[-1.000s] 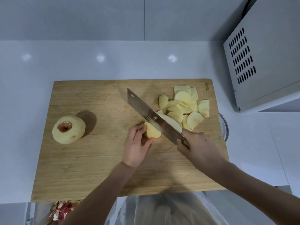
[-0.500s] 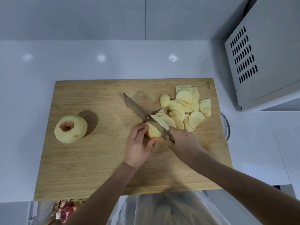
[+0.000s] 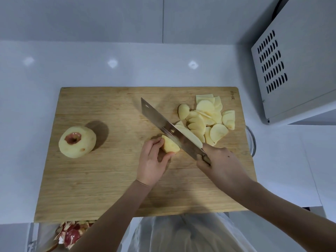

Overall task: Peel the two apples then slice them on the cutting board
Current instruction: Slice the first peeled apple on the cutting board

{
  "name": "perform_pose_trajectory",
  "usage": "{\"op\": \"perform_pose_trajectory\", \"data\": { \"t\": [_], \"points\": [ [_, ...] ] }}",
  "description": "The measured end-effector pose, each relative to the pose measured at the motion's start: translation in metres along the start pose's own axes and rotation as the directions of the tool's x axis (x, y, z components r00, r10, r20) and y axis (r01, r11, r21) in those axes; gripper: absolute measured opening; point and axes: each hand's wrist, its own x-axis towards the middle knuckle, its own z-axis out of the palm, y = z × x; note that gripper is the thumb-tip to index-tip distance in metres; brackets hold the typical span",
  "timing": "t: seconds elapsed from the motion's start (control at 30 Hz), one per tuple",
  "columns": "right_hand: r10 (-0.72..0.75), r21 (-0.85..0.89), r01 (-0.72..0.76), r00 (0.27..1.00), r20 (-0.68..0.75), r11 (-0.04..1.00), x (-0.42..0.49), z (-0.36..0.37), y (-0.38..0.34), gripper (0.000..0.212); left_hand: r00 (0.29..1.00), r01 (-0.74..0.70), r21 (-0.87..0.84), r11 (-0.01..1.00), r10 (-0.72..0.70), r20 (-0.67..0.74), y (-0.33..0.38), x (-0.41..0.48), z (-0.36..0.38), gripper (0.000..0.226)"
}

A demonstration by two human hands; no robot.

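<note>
Head view — cleaver (image 3: 164,125) over gripped apple piece (image 3: 170,146).

White counter (image 3: 54,70) under pale wall panels (image 3: 91,19) — vented grey appliance (image 3: 294,66) at right.

Your right hand (image 3: 221,164) has drawn back from the pale peeled apple chunk (image 3: 170,146) and lifted the broad steel cleaver (image 3: 169,128) out of the cut it was making half a second ago. The blade again shows its wide face, tilted as it was a second ago. A thin pale apple slice (image 3: 189,136) now clings to it, parted from the chunk.
</note>
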Motion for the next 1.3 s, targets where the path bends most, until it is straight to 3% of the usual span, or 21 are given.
{"op": "perform_pose_trajectory", "data": {
  "t": [0.1, 0.37, 0.57, 0.73, 0.97, 1.13, 1.3],
  "points": [
    [0.001, 0.004, -0.001, 1.0, 0.017, 1.0, 0.002, 0.001, -0.001, 0.018, 1.0, -0.01, -0.002, 1.0, 0.01, -0.006, 0.0, 0.001, 0.001, 0.055],
    [0.018, -0.051, -0.013, 0.995, 0.101, 0.999, 0.026, 0.018, -0.001, 0.031, 0.999, -0.039, 0.019, 0.999, 0.039, -0.037, -0.001, 0.001, 0.001, 0.05],
    [0.036, -0.003, -0.036, 0.997, 0.067, 0.999, 0.025, 0.02, 0.001, 0.037, 0.999, -0.028, 0.005, 1.0, 0.029, -0.035, -0.001, 0.001, 0.001, 0.05],
    [-0.005, 0.029, 0.005, 1.0, 0.001, 1.0, 0.006, 0.004, 0.002, 0.033, 1.0, 0.014, -0.012, 1.0, -0.014, -0.012, 0.0, 0.002, 0.001, 0.053],
    [-0.029, -0.039, 0.03, 0.999, 0.031, 0.999, 0.005, 0.001, -0.002, 0.014, 1.0, 0.025, -0.01, 1.0, -0.025, -0.012, 0.0, 0.001, 0.0, 0.056],
    [-0.003, -0.074, 0.009, 0.997, 0.082, 0.997, 0.019, 0.016, -0.008, 0.025, 0.998, -0.033, 0.007, 0.999, 0.033, -0.046, -0.001, 0.001, 0.001, 0.052],
    [0.031, -0.025, -0.028, 0.994, 0.102, 0.999, 0.032, 0.03, -0.005, 0.022, 0.998, -0.025, -0.001, 1.0, 0.025, -0.052, 0.0, 0.001, 0.001, 0.052]
  ]
}}
